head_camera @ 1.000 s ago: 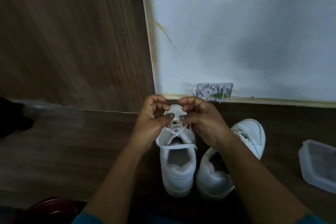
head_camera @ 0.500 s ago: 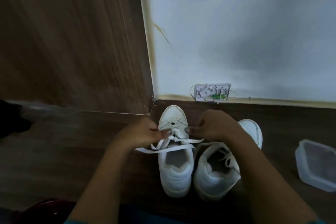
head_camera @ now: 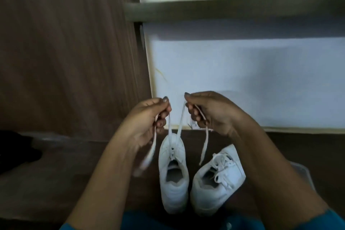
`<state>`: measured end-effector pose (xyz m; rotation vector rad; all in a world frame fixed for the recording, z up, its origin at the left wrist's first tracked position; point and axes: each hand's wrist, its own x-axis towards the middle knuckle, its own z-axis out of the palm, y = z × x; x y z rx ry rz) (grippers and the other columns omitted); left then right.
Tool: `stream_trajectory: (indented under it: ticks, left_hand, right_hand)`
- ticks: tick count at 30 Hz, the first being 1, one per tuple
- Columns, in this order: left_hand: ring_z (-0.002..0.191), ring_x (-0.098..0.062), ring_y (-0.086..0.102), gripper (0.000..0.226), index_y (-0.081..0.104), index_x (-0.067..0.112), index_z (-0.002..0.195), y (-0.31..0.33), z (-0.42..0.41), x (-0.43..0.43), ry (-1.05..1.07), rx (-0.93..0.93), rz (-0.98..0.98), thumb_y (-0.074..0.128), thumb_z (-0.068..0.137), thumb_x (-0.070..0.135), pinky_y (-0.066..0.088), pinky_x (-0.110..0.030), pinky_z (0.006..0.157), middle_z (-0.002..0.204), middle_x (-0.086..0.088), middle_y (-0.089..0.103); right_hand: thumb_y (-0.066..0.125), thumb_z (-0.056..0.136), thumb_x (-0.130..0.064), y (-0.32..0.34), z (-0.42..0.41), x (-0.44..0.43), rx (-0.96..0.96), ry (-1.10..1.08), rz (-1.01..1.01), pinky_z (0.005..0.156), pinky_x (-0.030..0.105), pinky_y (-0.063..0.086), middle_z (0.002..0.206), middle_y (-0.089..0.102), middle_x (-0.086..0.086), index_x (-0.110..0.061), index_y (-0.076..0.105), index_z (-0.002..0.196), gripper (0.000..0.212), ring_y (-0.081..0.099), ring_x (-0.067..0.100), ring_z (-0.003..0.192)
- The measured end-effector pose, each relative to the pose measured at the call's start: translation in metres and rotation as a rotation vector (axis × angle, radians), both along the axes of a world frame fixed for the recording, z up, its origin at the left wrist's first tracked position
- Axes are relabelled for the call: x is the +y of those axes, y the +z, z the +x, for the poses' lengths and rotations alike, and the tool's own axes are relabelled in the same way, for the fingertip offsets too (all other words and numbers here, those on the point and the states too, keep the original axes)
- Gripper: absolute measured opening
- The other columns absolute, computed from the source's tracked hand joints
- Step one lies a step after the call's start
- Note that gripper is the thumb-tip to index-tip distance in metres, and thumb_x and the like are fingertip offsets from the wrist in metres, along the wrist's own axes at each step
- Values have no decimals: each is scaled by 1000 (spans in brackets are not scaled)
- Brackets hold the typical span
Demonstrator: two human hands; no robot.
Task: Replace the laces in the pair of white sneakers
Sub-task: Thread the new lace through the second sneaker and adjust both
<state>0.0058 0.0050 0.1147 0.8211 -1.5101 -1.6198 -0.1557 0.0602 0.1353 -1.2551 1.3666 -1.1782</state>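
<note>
Lace (head_camera: 179, 123): in the head view it rises from the front eyelets of the left sneaker (head_camera: 173, 183) in two strands, one to each of your hands. The eyelets nearer to you look empty. I cannot tell if it is the old lace or the new one.
Left hand (head_camera: 147, 119): thumb and fingers pinch the left strand. The free end hangs below the hand, left of the shoe, and it is blurred.
Right hand (head_camera: 212, 114): it pinches the right strand in the same way. Its free end hangs down between the two sneakers.
Shoe relative to grip: the left sneaker stands on the floor (head_camera: 56, 183), below and between your hands, with its toe toward the wall (head_camera: 242, 80). Only the lace joins it to you.
Right sneaker (head_camera: 220, 175): it is just beside on the right, tilted, with its own lace still in.
Risk, uneven ends: if one hand pulls more, I think one end becomes short.
Risk, shoe tips: nothing holds the shoe, so a strong pull upward could tip it or drag it against the right sneaker.
Risk, lace escapes: a pull on one strand alone could draw the lace out of the eyelets.
Container (head_camera: 302, 172): a clear box is on the right, mostly hidden behind your right forearm. A moving elbow could knock it.
</note>
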Motion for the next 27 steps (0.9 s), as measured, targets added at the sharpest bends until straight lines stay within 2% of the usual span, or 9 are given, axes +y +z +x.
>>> stream_trajectory:
  ticks: [5, 8, 11, 15, 19, 21, 23, 25, 27]
  left_hand:
    - [49, -8, 40, 30, 60, 14, 72, 23, -21, 19, 176, -83, -323, 45, 98, 9, 37, -18, 46, 57, 9, 55]
    - [44, -8, 45, 23, 61, 7, 83, 14, -23, 32, 173, -56, -223, 45, 94, -5, 40, -18, 44, 63, -3, 54]
    - [41, -11, 51, 12, 48, 6, 91, 22, -18, 44, 263, 54, -154, 56, 90, -4, 44, -20, 42, 65, -12, 59]
    - [52, -14, 61, 12, 60, 5, 91, 58, -16, 56, 190, 231, -203, 50, 93, -1, 52, -23, 51, 69, -12, 64]
    - [63, -23, 69, 35, 64, -3, 92, 96, -14, 66, 45, 313, -158, 33, 86, -16, 59, -27, 62, 74, -17, 70]
    - [67, -22, 69, 35, 63, -2, 94, 108, -13, 69, 48, 264, -219, 34, 85, -18, 59, -27, 65, 76, -16, 71]
    - [62, -16, 68, 21, 64, 2, 89, 113, -12, 72, 95, 159, -327, 47, 90, -10, 58, -24, 62, 71, -11, 71]
    - [50, -10, 62, 17, 65, 6, 79, 116, -14, 74, 170, 37, -464, 54, 92, 3, 51, -22, 49, 59, -4, 67]
    - [48, -13, 52, 25, 68, 16, 70, 116, -17, 71, 277, -118, -659, 57, 93, 16, 41, -23, 50, 57, -8, 61]
  right_hand:
    - [49, 95, -14, 24, 15, 15, 34, -132, -110, 46, 21, 25, 54, 51, -3, -12, 63, 68, 30, 38, 9, 46]
    - [50, 92, -11, 18, 19, 29, 114, -234, -75, 46, 21, 24, 57, 53, 2, -9, 62, 76, 20, 40, 11, 42]
    - [57, 88, -16, 23, 16, 44, 272, -288, -71, 45, 22, 27, 58, 59, 2, -12, 58, 80, 9, 45, 12, 42]
    - [62, 89, -20, 53, 15, 57, 131, -318, -246, 47, 23, 36, 62, 61, 3, -12, 54, 82, 14, 50, 12, 49]
    - [45, 91, 6, 81, 15, 69, -193, -138, -382, 54, 22, 48, 68, 67, 10, -4, 66, 81, 25, 60, 18, 57]
    - [43, 89, 12, 88, 11, 75, -218, -108, -417, 64, 25, 55, 79, 71, 14, -5, 68, 87, 30, 66, 21, 66]
    - [48, 88, 12, 89, 10, 79, -133, -104, -453, 67, 29, 56, 84, 70, 18, -7, 68, 89, 29, 66, 24, 70]
    - [52, 87, 11, 87, 13, 79, -41, -162, -490, 61, 28, 53, 78, 68, 19, -8, 70, 84, 26, 63, 25, 67]
    - [56, 88, 3, 86, 18, 76, 45, -266, -528, 52, 21, 47, 66, 66, 9, -10, 70, 75, 23, 59, 17, 57]
